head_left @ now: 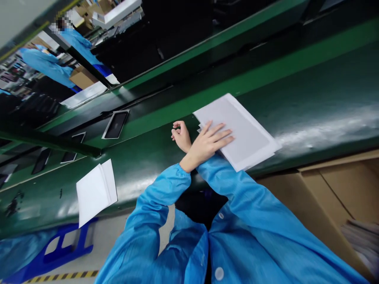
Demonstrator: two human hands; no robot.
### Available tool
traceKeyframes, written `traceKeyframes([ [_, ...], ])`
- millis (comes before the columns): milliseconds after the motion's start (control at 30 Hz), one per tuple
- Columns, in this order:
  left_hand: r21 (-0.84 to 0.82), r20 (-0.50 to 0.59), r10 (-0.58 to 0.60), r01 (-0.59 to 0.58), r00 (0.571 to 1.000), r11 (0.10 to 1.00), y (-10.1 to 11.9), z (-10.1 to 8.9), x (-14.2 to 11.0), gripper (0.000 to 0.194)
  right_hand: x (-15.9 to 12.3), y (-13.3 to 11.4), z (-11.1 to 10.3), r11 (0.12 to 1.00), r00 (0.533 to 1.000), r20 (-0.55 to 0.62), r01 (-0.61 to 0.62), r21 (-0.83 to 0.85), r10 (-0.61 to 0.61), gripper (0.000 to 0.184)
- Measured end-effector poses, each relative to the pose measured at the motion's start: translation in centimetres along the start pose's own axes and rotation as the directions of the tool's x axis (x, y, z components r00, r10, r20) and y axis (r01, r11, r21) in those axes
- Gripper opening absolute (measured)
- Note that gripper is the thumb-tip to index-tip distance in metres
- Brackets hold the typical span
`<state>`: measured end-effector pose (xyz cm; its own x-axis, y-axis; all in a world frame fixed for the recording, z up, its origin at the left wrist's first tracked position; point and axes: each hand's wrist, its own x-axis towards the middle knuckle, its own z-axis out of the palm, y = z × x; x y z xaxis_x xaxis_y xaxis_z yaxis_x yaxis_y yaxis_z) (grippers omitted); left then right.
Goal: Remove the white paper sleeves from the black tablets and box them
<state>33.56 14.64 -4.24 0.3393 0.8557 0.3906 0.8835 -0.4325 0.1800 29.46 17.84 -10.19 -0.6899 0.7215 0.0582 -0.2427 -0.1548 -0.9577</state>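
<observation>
On the green tabletop (325,90), we have a stack of white sheets (248,132) lying flat in front of us, slightly right of the middle, its layers not quite lined up and a few corners jutting out at the left. Our left hand (210,142) rests on top of it, palm down, fingers spread and released, pressing on the upper sheet rather than gripping it.

Our arms are crossed, the left wrist over the right. Our right hand (182,136) is just beside the stack's left side, above the tabletop, its fingers loosely curled and unclenched, with a gap showing inside the bend.

Farther left, a second pile of white sheets (91,193) reaches over the tabletop's near edge. Beyond it, a dark flat panel in a white frame (117,124) lies near the green bar (59,142). Below the tabletop we see a blue plastic stool (69,250) at left and an open cardboard box (310,193) at right. In the far left background are two people in blue coats (49,67).
</observation>
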Motion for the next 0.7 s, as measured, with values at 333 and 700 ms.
traceKeyframes([
  [333,0.051,-0.068,-0.254,0.258,0.965,0.965,-2.9,-2.4,-5.4,0.053,-0.2,0.4,-0.4,0.981,0.994,-0.055,0.087,-0.174,-0.098,0.014],
  [700,-0.003,-0.473,-0.880,0.999,-0.047,-0.051,-18.9,-12.6,-24.5,0.047,-0.8,-0.5,-0.4,0.964,0.993,-0.007,0.117,-0.237,-0.122,0.011],
])
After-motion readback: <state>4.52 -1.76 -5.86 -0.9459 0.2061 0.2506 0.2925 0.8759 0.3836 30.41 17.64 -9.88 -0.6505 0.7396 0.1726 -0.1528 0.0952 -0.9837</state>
